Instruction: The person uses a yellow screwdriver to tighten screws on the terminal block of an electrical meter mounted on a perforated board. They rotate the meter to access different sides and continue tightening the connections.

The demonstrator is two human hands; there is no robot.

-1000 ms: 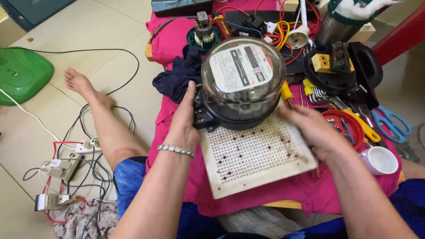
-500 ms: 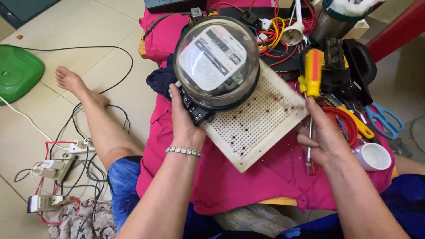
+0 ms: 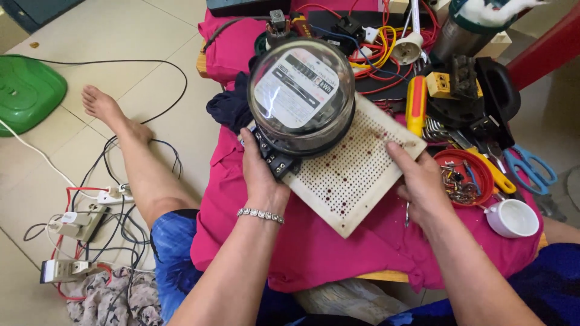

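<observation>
A round electricity meter [image 3: 301, 96] with a clear glass dome and black base stands on a white perforated board [image 3: 356, 175], which lies tilted on a pink cloth [image 3: 338, 253]. My left hand [image 3: 261, 176], with a bracelet at the wrist, grips the meter's black terminal block at its lower left. My right hand [image 3: 423, 184] rests on the board's right corner and holds a screwdriver [image 3: 415, 108]. Its red and yellow handle sticks out past my fingers, and the metal tip shows below my palm.
Behind the meter lie coloured wires, sockets and black parts. To the right are a red dish of small parts [image 3: 462, 175], blue scissors [image 3: 531, 169], a white cup [image 3: 512, 217] and a metal flask [image 3: 468, 30]. On the floor at left: power strips [image 3: 78, 220], cables, a green lid [image 3: 27, 90].
The board and meter have turned and shifted. My right hand picked up the screwdriver, then lowered it flat and came down onto the board's right corner.
</observation>
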